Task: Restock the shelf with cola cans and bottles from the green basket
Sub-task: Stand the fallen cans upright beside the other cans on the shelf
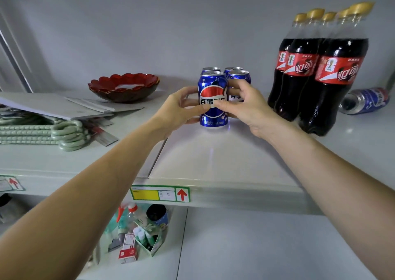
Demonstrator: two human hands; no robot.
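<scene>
A blue cola can stands upright on the white shelf, at the front of a small cluster of several blue cans. My left hand grips its left side, thumb across the label. My right hand grips its right side, thumb on the label and fingers curled behind it. Several cola bottles with red labels and gold caps stand to the right. Another blue can lies on its side behind them. The green basket is not in view.
A red scalloped bowl sits at the back left. White boards and pale green hangers lie at the left. The lower shelf holds small boxes and bottles. A price tag marks the shelf's front edge.
</scene>
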